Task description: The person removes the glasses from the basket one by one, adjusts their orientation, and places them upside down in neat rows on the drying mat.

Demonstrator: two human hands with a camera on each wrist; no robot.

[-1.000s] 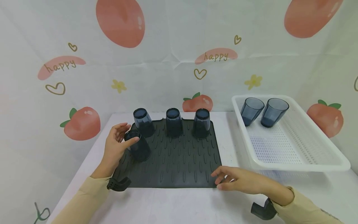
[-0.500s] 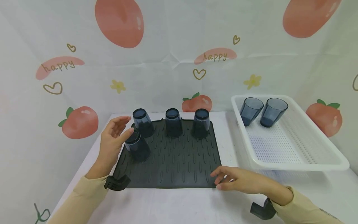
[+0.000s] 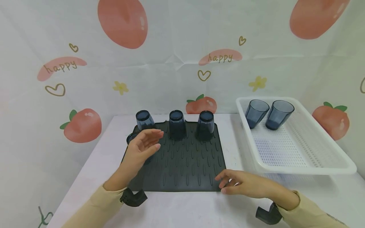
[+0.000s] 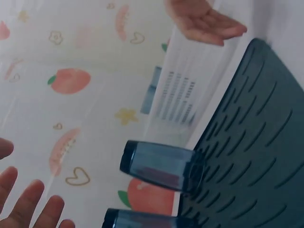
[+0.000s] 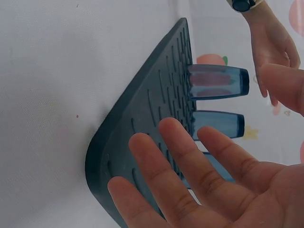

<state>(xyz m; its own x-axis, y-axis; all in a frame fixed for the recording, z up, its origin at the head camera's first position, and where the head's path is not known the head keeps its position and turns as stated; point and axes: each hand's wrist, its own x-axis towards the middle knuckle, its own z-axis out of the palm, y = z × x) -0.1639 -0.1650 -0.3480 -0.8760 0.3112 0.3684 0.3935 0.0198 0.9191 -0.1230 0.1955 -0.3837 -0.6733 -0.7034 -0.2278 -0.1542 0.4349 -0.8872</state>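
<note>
My left hand (image 3: pixel 141 153) hovers over the left part of a dark ribbed drying mat (image 3: pixel 188 167), fingers loosely extended and holding nothing. Behind it, mostly hidden, an upside-down blue glass tumbler (image 3: pixel 131 138) stands on the mat. Along the mat's back edge are three more inverted tumblers: one at left (image 3: pixel 144 118), one in the middle (image 3: pixel 177 126) and one at right (image 3: pixel 205 128). My right hand (image 3: pixel 242 183) stays by the mat's front right corner, its fingers relaxed and spread in the right wrist view, with nothing in them.
A white perforated plastic basket (image 3: pixel 308 169) stands on the right of the white table (image 3: pixel 182 209). Two blue tumblers, a left one (image 3: pixel 256 112) and a right one (image 3: pixel 279 114), lean mouth-up at its back left. A fruit-patterned cloth (image 3: pixel 171 79) hangs behind the table.
My left hand has let go of the front left tumbler, drawn off to its left, then swung right in front of it. The tumbler stays on the mat. My right hand has not moved.
</note>
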